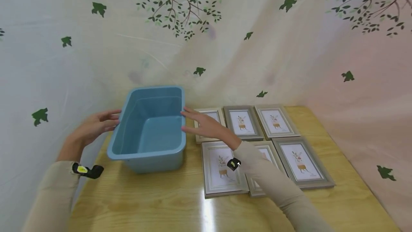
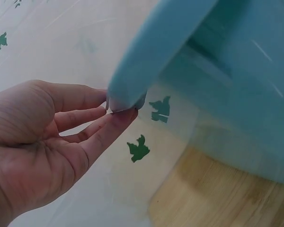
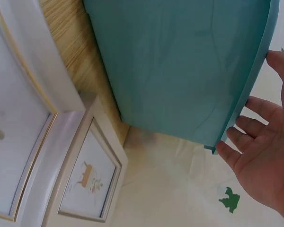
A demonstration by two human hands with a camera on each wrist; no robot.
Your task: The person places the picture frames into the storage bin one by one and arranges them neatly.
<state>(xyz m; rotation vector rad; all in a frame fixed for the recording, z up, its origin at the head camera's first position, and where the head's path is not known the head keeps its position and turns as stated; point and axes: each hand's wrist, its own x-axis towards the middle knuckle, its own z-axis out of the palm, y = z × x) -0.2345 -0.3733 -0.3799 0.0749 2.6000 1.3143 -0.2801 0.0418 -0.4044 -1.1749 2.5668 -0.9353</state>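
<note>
A blue plastic tub (image 1: 161,135) stands on the left part of the wooden table, its inside bare. My left hand (image 1: 96,126) touches the tub's left rim from outside; in the left wrist view, the fingers of the left hand (image 2: 52,123) reach straight to the rim's underside. On the opposite side, my right hand (image 1: 207,124) rests its spread fingertips on the right rim. The right wrist view has the right hand (image 3: 265,146) with fingertips along the tub's edge (image 3: 241,94). My right forearm passes over several picture frames (image 1: 222,174), hiding parts of them.
The picture frames lie face up in two rows right of the tub, including a grey one (image 1: 302,160) at the right. A wooden table (image 1: 154,203) bears everything. Pale cloth (image 1: 225,63) with printed leaves hangs behind and at the sides.
</note>
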